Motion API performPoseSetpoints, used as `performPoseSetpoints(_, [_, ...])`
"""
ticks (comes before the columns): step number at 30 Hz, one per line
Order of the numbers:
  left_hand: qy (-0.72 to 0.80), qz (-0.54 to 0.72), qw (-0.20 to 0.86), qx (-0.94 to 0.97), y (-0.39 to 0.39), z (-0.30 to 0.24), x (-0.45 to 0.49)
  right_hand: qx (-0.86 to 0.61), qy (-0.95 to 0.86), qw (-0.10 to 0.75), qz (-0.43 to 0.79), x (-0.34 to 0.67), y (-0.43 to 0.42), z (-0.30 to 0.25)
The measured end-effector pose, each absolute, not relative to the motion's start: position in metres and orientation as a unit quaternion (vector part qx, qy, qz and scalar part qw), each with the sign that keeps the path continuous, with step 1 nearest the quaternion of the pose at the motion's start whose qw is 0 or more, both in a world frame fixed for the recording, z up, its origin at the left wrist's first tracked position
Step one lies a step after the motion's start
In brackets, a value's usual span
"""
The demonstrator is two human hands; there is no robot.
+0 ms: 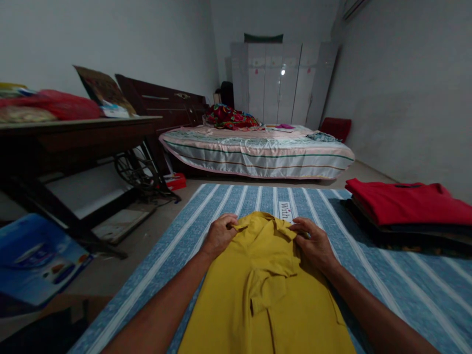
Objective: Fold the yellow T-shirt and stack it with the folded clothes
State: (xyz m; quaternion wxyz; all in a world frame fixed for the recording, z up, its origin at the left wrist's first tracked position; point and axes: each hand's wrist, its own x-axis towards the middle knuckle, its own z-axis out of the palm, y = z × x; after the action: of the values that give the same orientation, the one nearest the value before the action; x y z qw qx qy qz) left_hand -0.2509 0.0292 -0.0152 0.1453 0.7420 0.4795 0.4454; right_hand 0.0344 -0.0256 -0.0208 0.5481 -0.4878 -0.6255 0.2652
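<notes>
A yellow shirt (236,290) lies spread on the blue striped cover in front of me, its collar end pointing away. One short sleeve is folded in over the middle. My left hand (220,235) pinches the fabric at the upper left corner near the collar. At the upper right corner, my right hand (313,241) grips the cloth between thumb and fingers. The lower end of the garment runs out of view at the bottom.
A stack of folded clothes with a red garment on top (409,204) sits to the right on the striped cover (169,236). Left stand a treadle sewing table (73,140) and a blue box (37,260). Beyond are a bed (258,155) and a pale wardrobe (273,83).
</notes>
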Motion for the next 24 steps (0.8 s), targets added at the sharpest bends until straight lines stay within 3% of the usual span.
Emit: performPoseSetpoints(24, [0.548, 0.459, 0.176, 0.677, 0.036, -0.007, -0.247, -0.552, -0.624, 0.498, 0.239, 0.038, -0.012, -0.018])
